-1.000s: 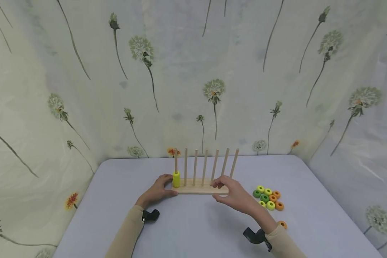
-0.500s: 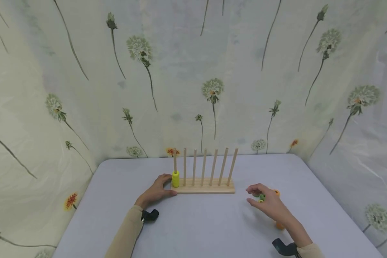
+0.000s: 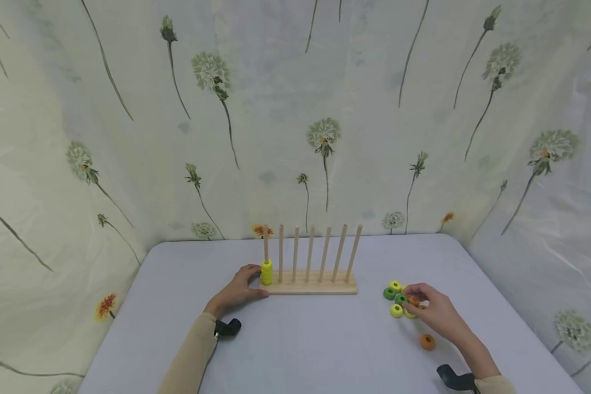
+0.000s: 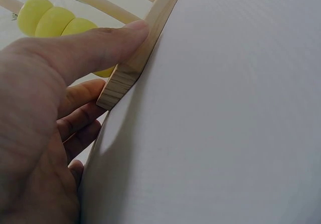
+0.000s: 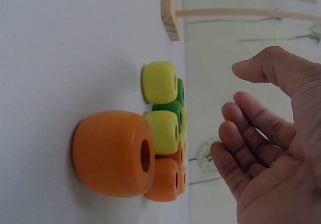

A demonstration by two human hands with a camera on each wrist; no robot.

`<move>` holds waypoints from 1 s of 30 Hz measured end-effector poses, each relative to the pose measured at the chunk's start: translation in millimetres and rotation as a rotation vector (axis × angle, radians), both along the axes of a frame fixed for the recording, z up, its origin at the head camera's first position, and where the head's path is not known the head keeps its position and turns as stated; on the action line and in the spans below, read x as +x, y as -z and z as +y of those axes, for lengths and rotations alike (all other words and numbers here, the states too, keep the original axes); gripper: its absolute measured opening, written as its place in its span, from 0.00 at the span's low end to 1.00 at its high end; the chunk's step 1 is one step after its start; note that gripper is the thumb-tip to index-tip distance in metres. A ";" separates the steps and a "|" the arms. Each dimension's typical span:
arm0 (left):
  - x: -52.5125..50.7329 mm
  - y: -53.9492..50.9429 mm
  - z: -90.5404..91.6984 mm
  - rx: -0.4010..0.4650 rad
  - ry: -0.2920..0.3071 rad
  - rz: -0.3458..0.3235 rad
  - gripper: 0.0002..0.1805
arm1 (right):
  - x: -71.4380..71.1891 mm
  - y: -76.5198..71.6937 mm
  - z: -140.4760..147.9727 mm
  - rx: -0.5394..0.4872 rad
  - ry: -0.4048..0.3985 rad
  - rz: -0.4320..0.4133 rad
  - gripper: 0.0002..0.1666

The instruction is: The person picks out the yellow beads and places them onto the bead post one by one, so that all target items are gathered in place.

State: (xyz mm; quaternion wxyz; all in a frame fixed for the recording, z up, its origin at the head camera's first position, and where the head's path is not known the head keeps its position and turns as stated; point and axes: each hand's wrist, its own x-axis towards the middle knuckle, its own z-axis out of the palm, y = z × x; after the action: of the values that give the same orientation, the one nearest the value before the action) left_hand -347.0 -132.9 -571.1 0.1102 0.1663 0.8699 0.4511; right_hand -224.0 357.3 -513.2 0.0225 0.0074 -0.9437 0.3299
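A wooden base (image 3: 307,287) carries several upright pegs; yellow beads (image 3: 266,272) are stacked on its leftmost one. My left hand (image 3: 237,290) grips the base's left end, and in the left wrist view the thumb lies along the edge of the wooden base (image 4: 122,78) with fingers behind it. My right hand (image 3: 440,314) hovers over the loose beads at the right, fingers bent and apart, holding nothing. In the right wrist view, my right hand (image 5: 271,128) is beside yellow beads (image 5: 159,82), green ones and orange ones.
A single orange bead (image 3: 427,342) lies nearer than the group on the white table (image 3: 295,350). Behind the table hangs a curtain (image 3: 276,109) printed with dandelions. Black wrist cameras are on both forearms.
My right hand has moved from the pegs' right side across to the loose beads, still with nothing in it. The left hand keeps its grip on the base.
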 end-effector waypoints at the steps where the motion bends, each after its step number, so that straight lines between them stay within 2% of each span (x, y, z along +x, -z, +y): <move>1: -0.2 0.0 -0.1 0.001 0.001 0.000 0.43 | -0.4 1.7 0.7 -0.002 -0.001 -0.017 0.26; 8: -0.3 -1.1 0.5 -0.007 -0.007 -0.010 0.44 | -2.7 10.6 0.4 -0.003 -0.003 -0.093 0.28; 16: -2.4 0.2 1.2 -0.016 -0.010 0.001 0.44 | -6.7 15.3 0.4 0.046 -0.023 -0.100 0.27; 23: -1.3 0.3 -0.1 -0.025 0.002 0.013 0.43 | -9.3 13.6 -2.7 0.089 -0.052 -0.119 0.22; 30: -0.8 0.3 -1.2 -0.026 0.009 0.010 0.44 | -10.4 14.7 -6.2 0.108 -0.086 -0.095 0.18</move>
State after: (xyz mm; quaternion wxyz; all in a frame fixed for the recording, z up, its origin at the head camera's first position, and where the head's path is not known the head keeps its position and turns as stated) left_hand -347.8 -134.1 -571.3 0.1100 0.1712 0.8755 0.4383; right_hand -234.4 351.1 -527.9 -0.0368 0.0337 -0.9589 0.2793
